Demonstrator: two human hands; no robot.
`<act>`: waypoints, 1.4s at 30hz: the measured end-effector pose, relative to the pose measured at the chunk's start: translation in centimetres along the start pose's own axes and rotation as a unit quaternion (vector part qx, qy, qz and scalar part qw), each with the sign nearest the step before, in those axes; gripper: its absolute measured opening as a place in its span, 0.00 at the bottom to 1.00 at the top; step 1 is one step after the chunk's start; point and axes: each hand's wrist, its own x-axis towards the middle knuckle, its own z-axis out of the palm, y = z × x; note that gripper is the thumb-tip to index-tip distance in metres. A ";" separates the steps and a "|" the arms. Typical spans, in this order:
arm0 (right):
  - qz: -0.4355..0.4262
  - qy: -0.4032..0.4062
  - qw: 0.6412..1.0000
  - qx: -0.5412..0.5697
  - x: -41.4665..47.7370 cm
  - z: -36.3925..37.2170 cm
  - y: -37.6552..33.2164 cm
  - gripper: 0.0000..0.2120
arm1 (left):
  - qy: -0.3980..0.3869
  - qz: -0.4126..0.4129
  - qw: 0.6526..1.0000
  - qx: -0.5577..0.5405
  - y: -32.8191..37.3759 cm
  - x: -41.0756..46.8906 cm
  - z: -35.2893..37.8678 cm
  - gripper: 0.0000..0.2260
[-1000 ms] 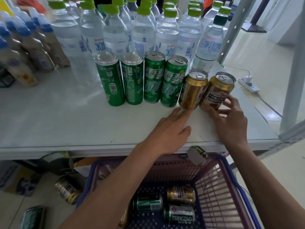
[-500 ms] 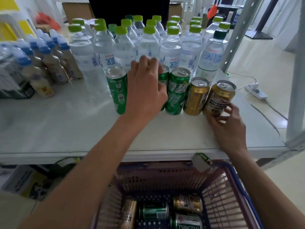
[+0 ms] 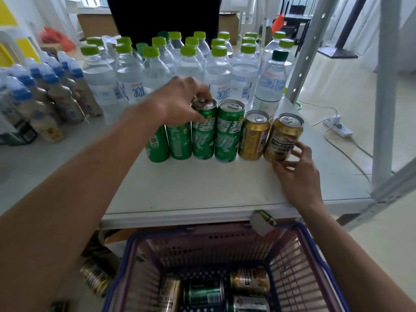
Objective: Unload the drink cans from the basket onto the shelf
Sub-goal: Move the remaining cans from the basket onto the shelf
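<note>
1. green cans [image 3: 203, 134] & gold cans [image 3: 253, 136], mid shelf [image 3: 202, 190]: glossy printed metal, bare silver tops.
2. bottles [image 3: 189, 66], back edge: clear smooth plastic w/ matt green caps.
3. shelf top: smooth white, slight sheen.
4. basket [image 3: 315, 251]: perforated plastic, semi-matt.

Left arm [image 3: 101, 176] hides tops of 2 leftmost green cans [image 3: 179, 143]; basket [image 3: 202, 242] & bottom cans [image 3: 247, 304] cut off at btm edge.
</note>
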 end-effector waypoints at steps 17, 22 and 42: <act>0.044 0.057 0.997 0.004 -0.4 0.5 -0.6 0.25 | 0.031 -0.055 0.990 0.123 1.6 0.9 3.8 0.40; 0.019 0.014 0.998 -0.066 -0.5 0.5 -0.5 0.06 | 0.039 -0.044 0.991 0.121 1.3 0.9 4.0 0.38; 0.064 0.017 0.997 -0.049 -0.4 -0.2 -1.3 0.20 | 0.414 -0.052 0.908 -0.033 -2.3 -9.8 8.2 0.17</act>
